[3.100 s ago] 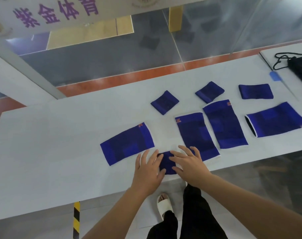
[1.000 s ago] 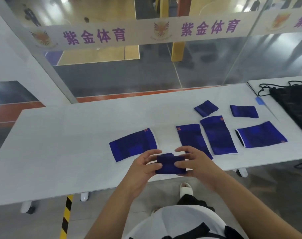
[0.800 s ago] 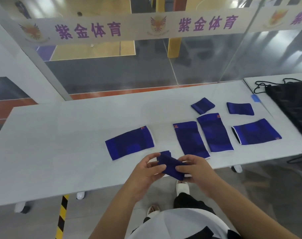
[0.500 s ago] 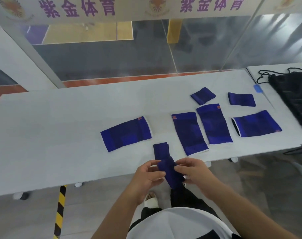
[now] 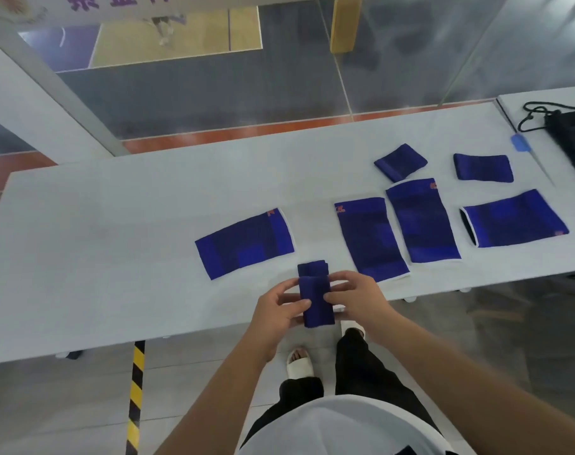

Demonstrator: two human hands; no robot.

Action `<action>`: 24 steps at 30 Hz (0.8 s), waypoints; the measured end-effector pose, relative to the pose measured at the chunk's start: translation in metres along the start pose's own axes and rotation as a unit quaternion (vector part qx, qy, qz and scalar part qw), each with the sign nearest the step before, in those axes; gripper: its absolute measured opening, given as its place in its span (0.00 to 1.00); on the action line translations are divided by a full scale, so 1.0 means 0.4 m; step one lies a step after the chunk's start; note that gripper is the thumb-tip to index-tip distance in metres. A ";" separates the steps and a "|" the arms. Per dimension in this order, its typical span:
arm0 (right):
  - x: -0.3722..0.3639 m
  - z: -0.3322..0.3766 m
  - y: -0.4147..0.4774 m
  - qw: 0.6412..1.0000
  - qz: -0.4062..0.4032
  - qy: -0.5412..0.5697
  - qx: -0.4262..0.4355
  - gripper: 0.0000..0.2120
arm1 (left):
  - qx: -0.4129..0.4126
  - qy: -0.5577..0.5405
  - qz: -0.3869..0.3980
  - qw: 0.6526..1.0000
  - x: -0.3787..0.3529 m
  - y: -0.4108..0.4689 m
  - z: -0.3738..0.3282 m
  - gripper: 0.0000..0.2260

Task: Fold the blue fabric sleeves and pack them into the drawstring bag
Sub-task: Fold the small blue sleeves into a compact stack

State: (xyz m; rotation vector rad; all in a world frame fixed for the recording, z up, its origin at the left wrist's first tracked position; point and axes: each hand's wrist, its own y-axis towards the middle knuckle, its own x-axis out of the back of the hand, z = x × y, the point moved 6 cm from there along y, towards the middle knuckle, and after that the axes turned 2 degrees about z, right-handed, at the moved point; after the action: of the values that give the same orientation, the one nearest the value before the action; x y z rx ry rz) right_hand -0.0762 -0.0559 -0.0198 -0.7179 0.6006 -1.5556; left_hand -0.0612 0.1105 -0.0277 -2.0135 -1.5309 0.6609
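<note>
My left hand [image 5: 279,307] and my right hand [image 5: 355,295] both grip a small blue sleeve [image 5: 315,303] just above the table's near edge. Another small blue sleeve [image 5: 312,268] lies on the white table [image 5: 115,241] right behind it. Several larger blue sleeves lie flat: one to the left [image 5: 246,246], two in the middle [image 5: 371,239] [image 5: 422,221], one at the right [image 5: 516,218]. Two small folded sleeves [image 5: 400,161] [image 5: 483,167] rest farther back. The black drawstring bag [image 5: 571,133] lies at the far right, partly cut off by the frame.
A blue tape tab [image 5: 520,142] marks the seam to a second white table at the right. A glass partition stands behind the table. A yellow-black floor strip [image 5: 135,382] runs under the near edge, beside my feet.
Both hands lifted one small sleeve off the table near the front edge and turned it lengthwise between them. A second small sleeve is now uncovered on the table behind it.
</note>
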 end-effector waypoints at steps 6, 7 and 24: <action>0.014 0.037 0.056 0.990 -0.075 -0.097 0.072 0.11 | -0.031 0.041 -0.045 0.998 -0.001 0.060 -0.040 0.14; 0.011 0.044 0.066 0.985 -0.085 -0.124 0.084 0.10 | -0.038 0.058 -0.051 0.996 -0.003 0.072 -0.046 0.14; -0.009 0.047 0.092 0.863 -0.083 -0.430 0.251 0.16 | -0.201 0.343 -0.115 0.910 -0.014 0.106 -0.051 0.15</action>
State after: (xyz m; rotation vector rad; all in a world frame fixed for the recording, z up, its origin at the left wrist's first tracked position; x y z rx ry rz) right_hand -0.0375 -0.0556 -0.0349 -0.9636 -0.5298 -1.2773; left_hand -0.0189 0.0934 -0.0401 -1.9751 -1.4785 -0.4674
